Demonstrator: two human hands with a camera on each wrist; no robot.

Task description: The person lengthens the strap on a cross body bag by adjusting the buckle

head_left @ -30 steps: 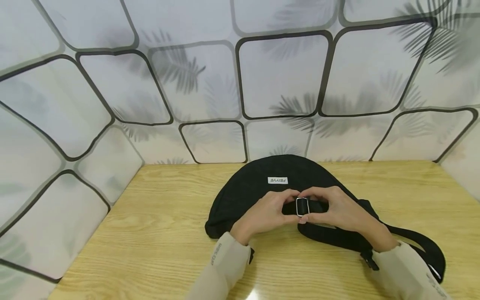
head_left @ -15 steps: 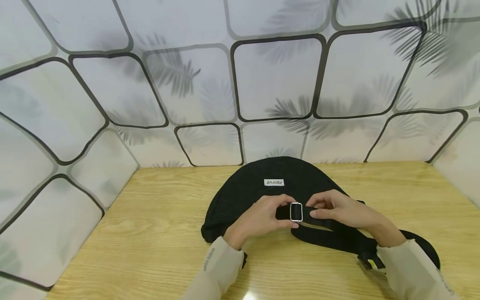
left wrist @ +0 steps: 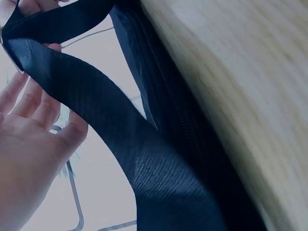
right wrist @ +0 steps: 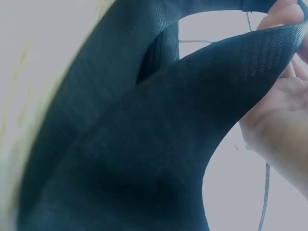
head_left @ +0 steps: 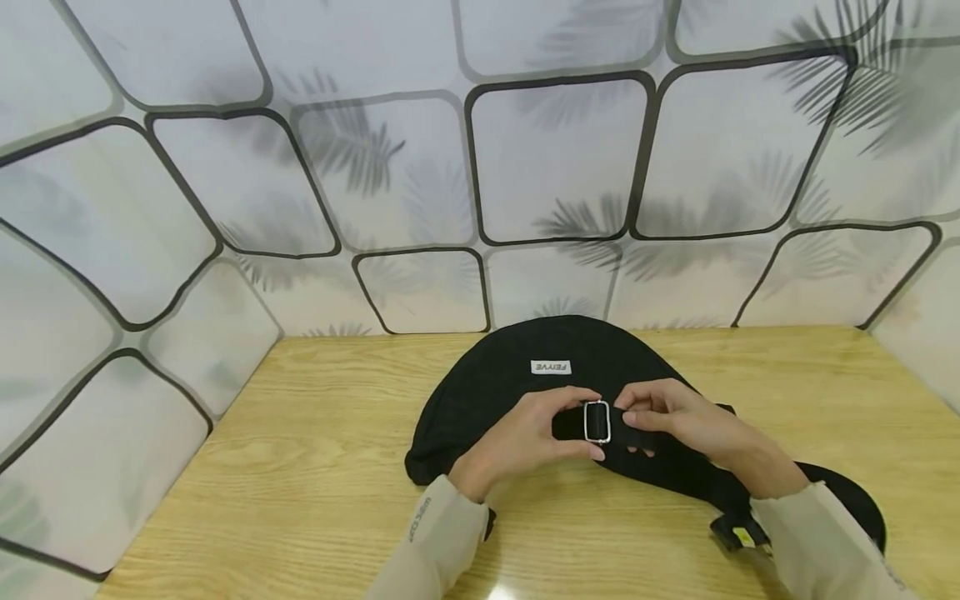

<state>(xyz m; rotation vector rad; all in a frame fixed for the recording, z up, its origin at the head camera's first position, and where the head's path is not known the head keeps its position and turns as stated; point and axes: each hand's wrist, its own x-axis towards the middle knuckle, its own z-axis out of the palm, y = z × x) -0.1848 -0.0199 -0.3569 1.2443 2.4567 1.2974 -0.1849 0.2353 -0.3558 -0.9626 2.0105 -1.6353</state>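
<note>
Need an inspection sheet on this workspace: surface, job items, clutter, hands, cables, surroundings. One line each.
Surface: table with light wood grain; bright reflection at the near edge.
Job items: black bag lying on it, white label upside down in the head view; black strap threaded through a metal slider.
Clutter: nothing seen; a dark piece with a yellow mark by the right sleeve is unclear.
Left hand: holds the slider by its edges.
Right hand: pinches the strap beside the slider.
Cables: nothing seen.
Surroundings: pale walls, dark rounded outlines, leaf prints.
</note>
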